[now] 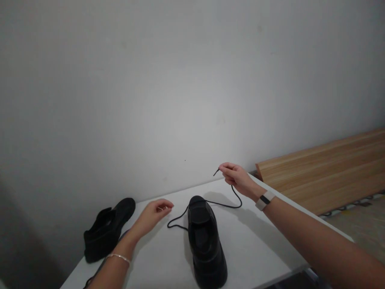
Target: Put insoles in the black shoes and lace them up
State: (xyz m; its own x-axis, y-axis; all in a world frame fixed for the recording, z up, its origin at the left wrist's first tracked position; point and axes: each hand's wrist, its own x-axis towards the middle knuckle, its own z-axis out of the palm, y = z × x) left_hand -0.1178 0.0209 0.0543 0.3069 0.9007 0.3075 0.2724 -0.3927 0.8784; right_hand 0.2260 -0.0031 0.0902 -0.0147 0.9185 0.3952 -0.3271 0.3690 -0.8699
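Note:
A black shoe (207, 253) stands in the middle of the white tabletop, heel toward me and toe toward the wall. From its front runs a black shoelace (224, 206); one side loops out on the left, the other rises to the right. My right hand (236, 176) pinches the lace near its tip, above the table and right of the toe, and the tip sticks out past the fingers. Left of the shoe, my left hand (154, 216) hovers beside the lace loop with its fingers loosely curled and parted, nothing visible in it.
A second black shoe (108, 228) lies at the table's left edge, beyond my left forearm. Behind the white table (249, 249) rises a plain pale wall (180, 100). Wooden boards (325, 170) lie to the right, lower than the tabletop.

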